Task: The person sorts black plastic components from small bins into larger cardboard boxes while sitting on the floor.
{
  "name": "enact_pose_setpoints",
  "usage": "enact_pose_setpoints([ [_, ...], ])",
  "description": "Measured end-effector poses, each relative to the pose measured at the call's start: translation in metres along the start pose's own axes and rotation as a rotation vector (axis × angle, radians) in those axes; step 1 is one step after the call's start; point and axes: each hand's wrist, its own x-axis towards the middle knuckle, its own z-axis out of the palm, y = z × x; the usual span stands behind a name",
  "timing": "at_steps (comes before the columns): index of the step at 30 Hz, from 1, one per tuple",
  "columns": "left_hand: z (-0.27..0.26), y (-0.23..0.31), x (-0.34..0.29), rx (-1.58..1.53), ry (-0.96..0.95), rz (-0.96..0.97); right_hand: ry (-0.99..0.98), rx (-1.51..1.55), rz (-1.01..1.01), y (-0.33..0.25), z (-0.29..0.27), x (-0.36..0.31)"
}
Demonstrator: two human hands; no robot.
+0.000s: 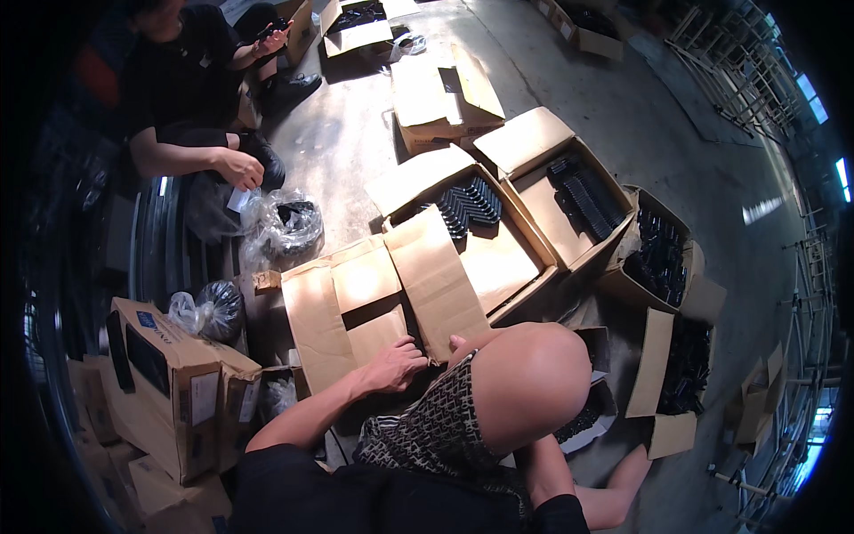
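A brown cardboard box [316, 311] with its flaps partly folded over lies in front of me, a dark gap showing between them. At its near edge is my left hand [398, 366], fingers curled in beside the flap [436, 285]; what they hold, if anything, is hidden. My right hand [456, 342] shows only as fingertips at that flap's near corner, the rest hidden behind my raised knee [534, 369]. Just beyond, an open carton [511, 271] contains a row of black angled parts [467, 206].
More open cartons of black parts stand to the right, including one box [569, 147] and another [654, 365]. Stacked boxes [182, 383] and plastic-bagged items [280, 227] are at left. A seated co-worker [187, 98] is at upper left. Metal racks [738, 62] line the right.
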Motion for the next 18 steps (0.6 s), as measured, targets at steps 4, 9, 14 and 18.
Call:
enact_pose_setpoints([
  [4,-0.003,0.003,-0.009,-0.071,0.021,-0.088,-0.157,0.513,0.085,0.004,-0.015,0.018],
  [9,-0.106,0.028,0.024,-0.187,0.527,-0.34,-0.502,0.565,0.188,0.062,0.015,0.047],
  [14,-0.163,-0.024,0.087,0.229,0.455,-0.222,-0.654,0.591,0.213,0.057,0.014,0.059],
  [18,-0.163,-0.144,0.064,-0.097,0.748,-0.646,-0.515,0.811,0.537,0.055,0.013,0.046],
])
